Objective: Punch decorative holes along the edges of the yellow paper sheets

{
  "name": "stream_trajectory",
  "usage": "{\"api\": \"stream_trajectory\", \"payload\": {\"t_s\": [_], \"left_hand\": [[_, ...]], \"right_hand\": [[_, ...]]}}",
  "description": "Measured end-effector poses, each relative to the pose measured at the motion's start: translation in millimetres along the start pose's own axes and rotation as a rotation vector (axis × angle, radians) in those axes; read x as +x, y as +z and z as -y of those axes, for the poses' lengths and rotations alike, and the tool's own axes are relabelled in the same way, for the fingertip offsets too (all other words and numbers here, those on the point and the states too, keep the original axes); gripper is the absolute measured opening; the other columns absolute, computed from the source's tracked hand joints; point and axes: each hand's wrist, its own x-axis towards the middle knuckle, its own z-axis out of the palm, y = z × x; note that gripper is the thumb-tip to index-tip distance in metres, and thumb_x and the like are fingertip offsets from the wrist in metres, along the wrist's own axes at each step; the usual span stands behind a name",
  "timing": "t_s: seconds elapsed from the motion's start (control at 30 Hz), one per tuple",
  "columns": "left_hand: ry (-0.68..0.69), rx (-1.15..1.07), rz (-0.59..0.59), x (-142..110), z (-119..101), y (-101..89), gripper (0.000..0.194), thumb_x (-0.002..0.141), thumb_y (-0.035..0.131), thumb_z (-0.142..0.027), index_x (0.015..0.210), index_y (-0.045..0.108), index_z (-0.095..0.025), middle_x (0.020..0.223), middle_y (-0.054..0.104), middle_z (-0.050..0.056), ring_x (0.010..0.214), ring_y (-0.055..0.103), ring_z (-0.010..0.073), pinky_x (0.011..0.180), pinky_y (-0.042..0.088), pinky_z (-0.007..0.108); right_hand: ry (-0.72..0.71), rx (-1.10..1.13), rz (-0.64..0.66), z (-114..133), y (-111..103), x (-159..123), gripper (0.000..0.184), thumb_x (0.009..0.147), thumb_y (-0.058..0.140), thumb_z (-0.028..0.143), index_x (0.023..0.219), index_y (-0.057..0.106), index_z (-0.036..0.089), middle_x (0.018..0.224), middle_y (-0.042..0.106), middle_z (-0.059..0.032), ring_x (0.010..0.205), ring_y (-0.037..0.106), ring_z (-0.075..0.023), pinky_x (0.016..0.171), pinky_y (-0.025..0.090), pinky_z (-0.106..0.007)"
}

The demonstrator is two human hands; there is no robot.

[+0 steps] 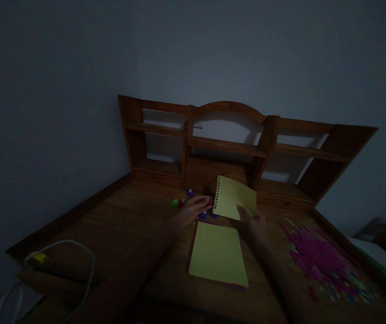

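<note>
Nearest the camera: the left forearm (pixel 159 240) and right forearm (pixel 270 261), both in from the bottom edge, lighting dim. Main item is the yellow sheet (pixel 233 195), row of punched holes down its left edge, held tilted in front of the shelf unit (pixel 226 146), mid-bench. Right hand (pixel 254 220) grips it near the lower right corner, thumb on the face. Left hand (pixel 196 208) is by the holed edge, fingertips at a small red object (pixel 209 202); can't tell if it's pinched or only touched (too dark, fingers cover most of it).

Around the left hand: green figure (pixel 174 203) and red figure (pixel 182 203) side by side, purple figure (pixel 190 192) just behind, two more purple pieces (pixel 203 215) near the sheet's lower left corner. Several have a white eye on top.

Closer in, between the forearms: paper stack (pixel 216 252), yellow on top, red and blue edges peeking out. Off right on the bench (pixel 128 216): pink pile (pixel 317 252), with multicolored bits (pixel 351 288) at its near end. Far left: white cable (pixel 68 241) looping past a yellow block (pixel 39 257). Outlet (pixel 198 124) on the wall (pixel 213 54), seen through the shelf unit.
</note>
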Motion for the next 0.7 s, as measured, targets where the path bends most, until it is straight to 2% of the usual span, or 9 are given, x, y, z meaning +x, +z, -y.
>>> {"api": "stream_trajectory", "payload": {"t_s": [0.13,0.27,0.43,0.53,0.7], "left_hand": [[-0.08,0.017,-0.02,2,1,-5.9,0.034,0.082,0.072,-0.039,0.11,0.068,-0.02,0.116,0.071,0.012,0.104,0.068,0.0281,0.094,0.054,0.045],[-0.048,0.038,0.007,5,5,-7.3,0.038,0.075,0.079,-0.037,0.106,0.069,-0.018,0.111,0.072,0.012,0.104,0.068,0.0264,0.097,0.052,0.041],[0.004,0.218,0.079,8,10,-4.4,0.042,0.069,0.082,-0.033,0.106,0.069,-0.016,0.112,0.072,0.011,0.103,0.067,0.0257,0.095,0.051,0.038],[-0.004,0.27,0.084,10,11,-5.0,0.044,0.065,0.085,-0.033,0.103,0.069,-0.015,0.112,0.072,0.011,0.105,0.066,0.027,0.096,0.05,0.038],[-0.042,0.234,0.098,13,16,-7.9,0.054,0.06,0.089,-0.033,0.105,0.068,-0.012,0.112,0.072,0.013,0.105,0.067,0.0285,0.096,0.049,0.041]], "right_hand": [[0.024,-0.096,0.012,2,-3,5,0.044,0.067,0.08,0.049,0.094,0.076,0.015,0.094,0.077,-0.0107,0.088,0.071,-0.0317,0.07,0.057,-0.036],[-0.035,-0.116,-0.05,4,-4,5,0.046,0.07,0.077,0.05,0.1,0.075,0.016,0.099,0.077,-0.0109,0.095,0.07,-0.0307,0.078,0.055,-0.038],[-0.158,-0.065,-0.114,13,-1,0,0.04,0.07,0.078,0.047,0.095,0.076,0.016,0.1,0.076,-0.0108,0.099,0.069,-0.0294,0.086,0.053,-0.038],[-0.165,-0.083,-0.119,13,1,0,0.042,0.071,0.076,0.049,0.095,0.076,0.015,0.099,0.077,-0.0112,0.096,0.07,-0.0296,0.087,0.053,-0.04],[-0.173,-0.103,-0.108,6,1,4,0.044,0.072,0.075,0.051,0.096,0.075,0.013,0.098,0.076,-0.0118,0.094,0.07,-0.0301,0.084,0.054,-0.041]]}}
